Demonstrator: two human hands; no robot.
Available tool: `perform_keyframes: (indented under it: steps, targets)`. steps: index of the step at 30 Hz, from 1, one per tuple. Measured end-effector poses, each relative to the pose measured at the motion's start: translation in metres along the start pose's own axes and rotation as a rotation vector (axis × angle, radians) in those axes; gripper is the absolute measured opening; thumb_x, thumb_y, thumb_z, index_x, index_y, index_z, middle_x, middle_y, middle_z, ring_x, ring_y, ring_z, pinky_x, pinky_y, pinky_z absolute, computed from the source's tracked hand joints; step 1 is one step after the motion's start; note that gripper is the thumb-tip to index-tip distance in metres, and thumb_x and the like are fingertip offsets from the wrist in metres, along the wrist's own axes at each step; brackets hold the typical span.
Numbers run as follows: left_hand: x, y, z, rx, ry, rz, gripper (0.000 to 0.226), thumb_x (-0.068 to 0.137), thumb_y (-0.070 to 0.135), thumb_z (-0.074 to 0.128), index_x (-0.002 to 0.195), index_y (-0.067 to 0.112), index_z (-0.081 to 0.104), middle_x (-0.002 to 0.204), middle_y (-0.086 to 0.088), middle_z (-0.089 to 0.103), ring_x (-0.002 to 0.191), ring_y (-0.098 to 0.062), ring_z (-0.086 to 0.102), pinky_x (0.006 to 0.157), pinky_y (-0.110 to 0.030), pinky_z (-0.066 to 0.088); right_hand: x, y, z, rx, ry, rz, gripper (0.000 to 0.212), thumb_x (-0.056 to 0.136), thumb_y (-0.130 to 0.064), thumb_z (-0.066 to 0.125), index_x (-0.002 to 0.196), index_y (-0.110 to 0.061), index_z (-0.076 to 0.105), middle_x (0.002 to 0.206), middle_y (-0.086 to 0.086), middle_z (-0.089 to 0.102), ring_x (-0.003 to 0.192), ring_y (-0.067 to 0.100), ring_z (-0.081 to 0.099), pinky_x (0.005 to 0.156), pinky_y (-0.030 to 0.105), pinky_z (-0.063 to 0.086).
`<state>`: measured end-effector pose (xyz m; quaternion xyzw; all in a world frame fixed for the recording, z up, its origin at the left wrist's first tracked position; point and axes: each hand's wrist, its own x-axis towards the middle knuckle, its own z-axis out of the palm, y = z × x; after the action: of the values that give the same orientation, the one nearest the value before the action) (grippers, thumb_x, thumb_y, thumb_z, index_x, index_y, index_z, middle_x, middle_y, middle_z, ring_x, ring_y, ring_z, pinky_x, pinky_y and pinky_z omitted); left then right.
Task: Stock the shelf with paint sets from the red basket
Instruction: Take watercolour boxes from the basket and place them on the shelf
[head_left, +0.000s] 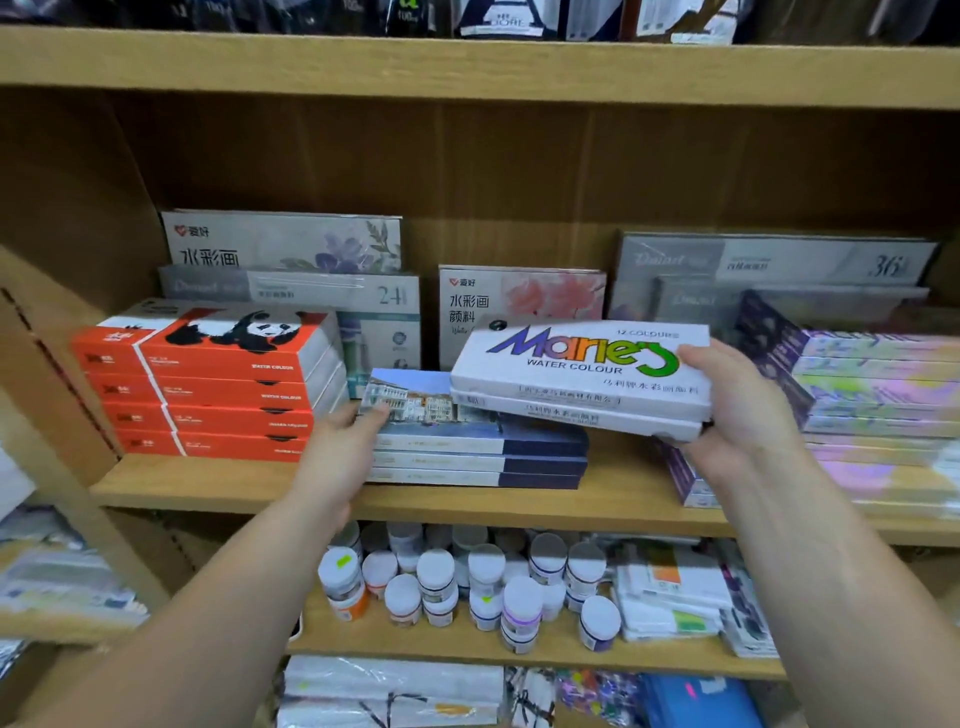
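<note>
- Paint sets (579, 379), two white Marie's water colour boxes stacked together, sit tilted above the blue-edged stack (478, 452) on the wooden shelf (208, 486).
- Our right hand (737, 410) clasps the pair at its right end, thumb on top.
- Our left hand (343, 447) rests on the blue stack's left end, fingers seemingly curled around its top box.
- Red panda boxes (218, 384) stand just left.

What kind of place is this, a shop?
Most likely an art-supply shop: wooden shelves carry stacked boxed watercolour sets, small paint jars sit below, and the right hand holds Marie's water colour boxes.
</note>
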<state>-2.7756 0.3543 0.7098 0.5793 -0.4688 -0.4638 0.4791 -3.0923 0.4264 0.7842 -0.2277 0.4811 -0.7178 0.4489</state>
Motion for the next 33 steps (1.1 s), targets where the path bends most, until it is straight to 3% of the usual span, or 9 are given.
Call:
perform_keyframes:
  steps: [3, 5, 9, 14, 18, 22, 25, 29, 33]
  targets:
    - [-0.01, -0.004, -0.001, 0.154, 0.061, 0.129, 0.016, 0.102, 0.028, 0.06, 0.109, 0.023, 0.073, 0.099, 0.004, 0.075, 0.098, -0.021, 0.07, 0.082, -0.032, 0.054, 0.009, 0.011, 0.01, -0.043, -0.023, 0.104, 0.045, 0.095, -0.014, 0.063, 0.139, -0.014, 0.057, 0.114, 0.015, 0.077, 0.081, 0.031, 0.078, 0.046, 0.035, 0.056]
    - [-0.02, -0.004, -0.002, 0.169, 0.061, 0.196, 0.018, 0.105, 0.021, 0.056, 0.112, 0.025, 0.072, 0.098, 0.016, 0.071, 0.093, -0.004, 0.066, 0.072, -0.02, 0.047, 0.014, 0.017, 0.017, -0.087, -0.044, 0.156, 0.043, 0.095, -0.015, 0.064, 0.137, -0.008, 0.059, 0.108, 0.015, 0.079, 0.079, 0.03, 0.079, 0.052, 0.04, 0.061]
    - [-0.037, -0.01, -0.011, 0.111, -0.006, 0.255, 0.029, 0.108, 0.022, 0.049, 0.106, 0.044, 0.068, 0.099, 0.026, 0.072, 0.096, 0.012, 0.064, 0.083, -0.018, 0.047, 0.016, 0.03, 0.033, -0.191, -0.09, 0.18, 0.026, 0.095, -0.013, 0.067, 0.121, -0.007, 0.066, 0.086, 0.007, 0.081, 0.068, 0.022, 0.078, 0.052, 0.034, 0.061]
    - [-0.043, -0.019, -0.015, 0.12, -0.029, 0.302, 0.037, 0.097, 0.023, 0.07, 0.11, 0.055, 0.056, 0.108, 0.034, 0.067, 0.101, 0.021, 0.06, 0.084, -0.008, 0.048, 0.025, 0.038, 0.044, -0.402, -0.09, 0.125, 0.013, 0.093, -0.013, 0.072, 0.106, -0.009, 0.07, 0.101, 0.012, 0.079, 0.083, 0.025, 0.075, 0.071, 0.036, 0.057]
    - [-0.039, -0.022, -0.018, 0.244, 0.044, 0.32, 0.053, 0.086, 0.03, 0.082, 0.131, 0.044, 0.059, 0.121, 0.028, 0.065, 0.111, 0.004, 0.062, 0.096, -0.034, 0.056, 0.03, 0.042, 0.041, -0.645, -0.068, 0.004, 0.01, 0.091, -0.028, 0.076, 0.095, -0.019, 0.076, 0.094, 0.001, 0.081, 0.093, 0.022, 0.076, 0.084, 0.04, 0.06]
    - [-0.038, -0.023, -0.014, 0.307, 0.114, 0.331, 0.06, 0.086, 0.043, 0.079, 0.141, 0.03, 0.059, 0.13, 0.016, 0.063, 0.11, -0.002, 0.06, 0.099, -0.038, 0.055, 0.02, 0.05, 0.03, -0.637, -0.119, -0.02, 0.026, 0.095, -0.043, 0.069, 0.1, -0.019, 0.077, 0.097, -0.007, 0.08, 0.1, 0.016, 0.074, 0.086, 0.034, 0.055]
    - [-0.038, -0.025, -0.013, 0.328, 0.167, 0.346, 0.058, 0.085, 0.046, 0.078, 0.137, 0.029, 0.062, 0.124, 0.014, 0.065, 0.103, -0.007, 0.063, 0.092, -0.041, 0.057, 0.01, 0.066, 0.018, -0.489, -0.249, 0.068, 0.042, 0.091, -0.056, 0.067, 0.127, -0.033, 0.068, 0.118, -0.012, 0.077, 0.114, 0.014, 0.07, 0.109, 0.047, 0.047]
    - [-0.04, -0.031, -0.019, 0.428, 0.22, 0.387, 0.059, 0.074, 0.037, 0.09, 0.127, 0.028, 0.064, 0.096, 0.016, 0.065, 0.079, -0.005, 0.063, 0.073, -0.023, 0.052, 0.0, 0.079, 0.004, -0.52, -0.351, -0.046, 0.075, 0.074, -0.027, 0.086, 0.138, -0.047, 0.051, 0.124, -0.017, 0.074, 0.115, 0.005, 0.069, 0.105, 0.038, 0.051]
    - [-0.032, -0.042, -0.029, 0.626, 0.232, 0.44, 0.063, 0.068, 0.037, 0.095, 0.123, 0.025, 0.066, 0.085, 0.015, 0.063, 0.074, -0.01, 0.063, 0.068, -0.036, 0.057, -0.003, 0.088, 0.006, -0.73, -0.303, -0.171, 0.104, 0.064, -0.016, 0.097, 0.147, -0.046, 0.043, 0.116, -0.04, 0.066, 0.107, -0.018, 0.061, 0.096, 0.025, 0.048]
